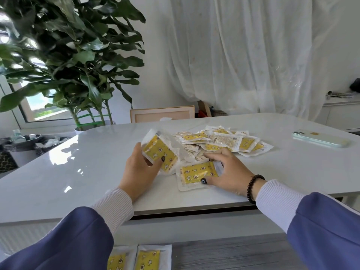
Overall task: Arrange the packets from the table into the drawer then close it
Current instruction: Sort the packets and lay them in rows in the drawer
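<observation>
The task looks early: two packets (140,258) lie side by side in the open drawer (233,252) below, while a heap of packets (224,141) waits on the bench (78,172). The left hand (140,170) grasps a tilted packet (158,151); the right hand (226,170) pinches another packet (194,175) lying flat. The drawer's far side is cut off.

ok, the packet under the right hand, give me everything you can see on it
The packet is a flat, clear-edged plastic sachet with a yellow middle printed with small cartoon figures and stars. It looks sealed and lies flat, long side across, on the white table near the front edge, just ahead of the loose pile. The right hand takes it in a grip, thumb on its near edge, fingers on its right end. Print too small to read.
</observation>
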A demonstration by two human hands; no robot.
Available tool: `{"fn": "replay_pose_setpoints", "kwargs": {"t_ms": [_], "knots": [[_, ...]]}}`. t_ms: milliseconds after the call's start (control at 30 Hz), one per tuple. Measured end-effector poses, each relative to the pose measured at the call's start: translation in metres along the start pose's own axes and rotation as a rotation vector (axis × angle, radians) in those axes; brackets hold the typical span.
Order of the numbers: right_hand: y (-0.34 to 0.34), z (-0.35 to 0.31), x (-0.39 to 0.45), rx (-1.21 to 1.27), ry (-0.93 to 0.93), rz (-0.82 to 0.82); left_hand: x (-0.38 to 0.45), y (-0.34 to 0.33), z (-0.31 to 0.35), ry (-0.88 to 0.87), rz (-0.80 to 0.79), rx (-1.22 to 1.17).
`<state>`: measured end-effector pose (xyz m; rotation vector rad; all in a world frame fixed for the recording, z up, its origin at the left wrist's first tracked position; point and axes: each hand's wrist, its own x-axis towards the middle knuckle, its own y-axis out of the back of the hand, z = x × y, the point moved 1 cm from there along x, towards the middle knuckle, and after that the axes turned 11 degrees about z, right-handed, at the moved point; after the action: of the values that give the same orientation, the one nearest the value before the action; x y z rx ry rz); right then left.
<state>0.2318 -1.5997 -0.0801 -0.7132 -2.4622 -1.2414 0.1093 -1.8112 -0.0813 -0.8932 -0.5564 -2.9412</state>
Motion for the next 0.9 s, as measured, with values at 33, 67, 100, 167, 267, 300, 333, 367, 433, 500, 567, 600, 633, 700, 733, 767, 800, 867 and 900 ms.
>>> {"fn": "replay_pose_setpoints", "kwargs": {"t_ms": [33, 67, 100, 167, 267, 300, 333, 367, 433, 500, 567, 600, 633, 700, 733, 767, 800, 867, 900], "knots": [[0.0, 0.0, 0.0, 0.016, 0.022, 0.044, 0.002, 0.002, -0.002, 0.066, 0.043, -0.059], [0.0, 0.0, -0.001, 0.027, 0.064, 0.094, 0.005, 0.004, -0.004, 0.126, 0.076, -0.118], [-0.001, -0.001, -0.002, 0.029, 0.123, 0.147, 0.007, 0.006, -0.006, 0.172, 0.09, -0.176], [-0.005, -0.001, -0.006, 0.007, 0.284, 0.246, 0.008, 0.007, -0.007, 0.238, 0.088, -0.293], [-0.008, 0.0, -0.008, -0.061, 0.437, 0.332, 0.005, 0.006, -0.002, 0.269, 0.036, -0.374], [-0.008, 0.0, -0.007, -0.077, 0.465, 0.343, 0.004, 0.005, -0.001, 0.262, 0.001, -0.391], [-0.008, -0.002, -0.006, -0.092, 0.493, 0.341, 0.002, 0.005, 0.001, 0.245, -0.033, -0.404], [-0.009, -0.003, -0.006, -0.111, 0.528, 0.33, 0.001, 0.006, 0.002, 0.227, -0.046, -0.412], [-0.012, -0.006, -0.006, -0.148, 0.591, 0.304, 0.002, 0.009, 0.001, 0.218, -0.003, -0.437], [-0.013, -0.008, -0.007, -0.142, 0.616, 0.292, 0.002, 0.014, 0.002, 0.252, 0.062, -0.488], [-0.013, -0.009, -0.008, -0.131, 0.619, 0.297, 0.001, 0.014, 0.003, 0.265, 0.041, -0.497], [-0.013, -0.009, -0.009, -0.127, 0.619, 0.295, 0.0, 0.014, 0.003, 0.249, 0.009, -0.465], [-0.013, -0.009, -0.009, -0.121, 0.622, 0.291, -0.001, 0.013, 0.003, 0.222, -0.025, -0.419], [-0.013, -0.01, -0.009, -0.111, 0.618, 0.289, -0.003, 0.012, 0.005, 0.174, -0.07, -0.342], [-0.014, -0.011, -0.009, -0.104, 0.601, 0.296, -0.004, 0.012, 0.006, 0.163, -0.083, -0.336], [-0.014, -0.01, -0.009, -0.096, 0.57, 0.313, -0.006, 0.01, 0.007, 0.161, -0.098, -0.348], [-0.014, -0.009, -0.01, -0.083, 0.529, 0.338, -0.008, 0.009, 0.009, 0.157, -0.112, -0.358], [-0.012, -0.006, -0.01, -0.057, 0.432, 0.377, -0.014, 0.006, 0.015, 0.123, -0.147, -0.353], [-0.011, -0.005, -0.009, -0.03, 0.372, 0.37, -0.017, 0.004, 0.018, 0.098, -0.169, -0.341]]}}
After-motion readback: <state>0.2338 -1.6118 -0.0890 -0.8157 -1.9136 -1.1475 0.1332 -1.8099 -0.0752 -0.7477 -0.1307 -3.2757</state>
